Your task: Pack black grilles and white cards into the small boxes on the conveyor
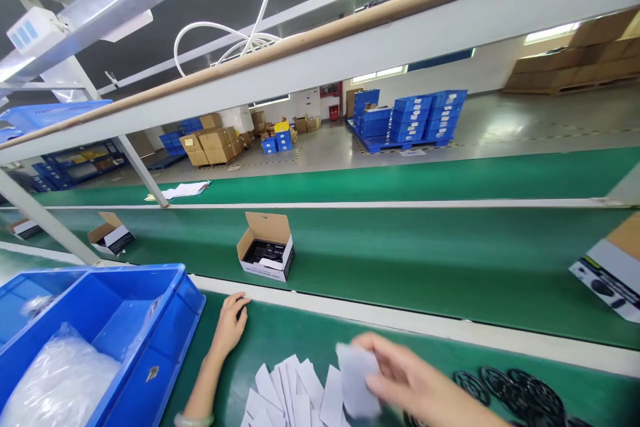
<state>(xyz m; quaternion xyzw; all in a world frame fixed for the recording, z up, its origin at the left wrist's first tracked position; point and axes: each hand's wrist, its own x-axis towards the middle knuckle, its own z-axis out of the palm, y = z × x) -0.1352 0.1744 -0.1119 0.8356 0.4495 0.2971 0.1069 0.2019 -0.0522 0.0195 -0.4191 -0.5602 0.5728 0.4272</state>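
Observation:
My right hand (395, 370) pinches a white paper slip (357, 380) between thumb and fingers; slip and hand are slightly blurred. Below and to the left, a fanned pile of white paper slips (290, 390) lies on the green worktop. My left hand (233, 323) rests by the white rail at the worktop's far edge, fingers loosely bent, holding nothing that I can see. Just beyond it, an open carton (267, 250) with black parts inside stands on the green belt. Black coiled cables (530, 390) lie to the right of my right hand.
A blue bin (175, 327) holding a clear plastic bag (65, 380) stands at left. Another open carton (110, 233) sits farther left on the belt (425, 260), and a printed carton (613, 270) at far right. A white beam (320, 60) crosses overhead.

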